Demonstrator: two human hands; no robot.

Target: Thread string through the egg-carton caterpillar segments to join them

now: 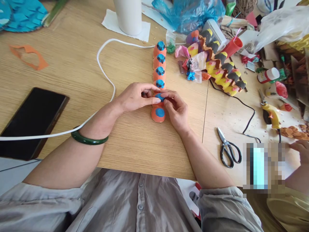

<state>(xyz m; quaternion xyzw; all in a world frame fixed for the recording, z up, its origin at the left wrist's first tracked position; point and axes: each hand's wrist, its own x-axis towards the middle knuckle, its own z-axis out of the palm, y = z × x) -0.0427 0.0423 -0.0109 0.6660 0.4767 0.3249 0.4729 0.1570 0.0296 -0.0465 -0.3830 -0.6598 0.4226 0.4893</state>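
Observation:
A strip of orange bumps [158,116], looking like painted egg carton, lies lengthwise on the table in front of me. Blue discs sit on its bumps; the farther ones carry small dark marks, while the nearest blue disc [160,112] is plain. My left hand [138,96] grips the second-nearest bump from the left, its thumb against that bump's blue disc [159,97]. From the right, my right hand [177,108] meets it with thumb and forefinger pinched at the disc's edge. Whatever is between those fingertips is too small or hidden to make out.
A white cable [113,87] loops past my left forearm, near a phone [31,122]. Scissors [228,148] lie right. Beyond are a painted egg-carton piece [218,64], a glue gun [271,114] and a white cylinder [127,16]. Another person's hand [301,149] is at far right.

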